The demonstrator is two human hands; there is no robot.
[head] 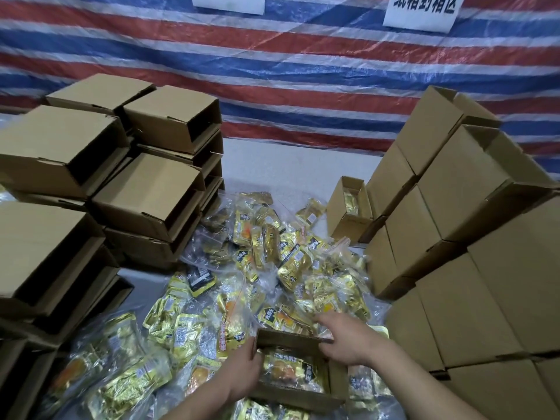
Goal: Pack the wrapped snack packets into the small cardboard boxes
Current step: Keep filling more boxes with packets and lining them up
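A small open cardboard box (291, 338) sits low in the middle of the head view, with a gold wrapped snack packet (291, 371) lying inside it. My left hand (242, 368) grips the box's left wall, thumb inside. My right hand (345, 341) holds the far right rim, fingers curled over the edge. A big heap of gold snack packets in clear bags (272, 259) spreads over the table around and beyond the box.
Stacks of empty open boxes (145, 192) stand at the left. Closed boxes (472, 268) are piled at the right. One open box with a gold packet (348, 204) stands beside that pile. A striped tarp (303, 71) hangs behind.
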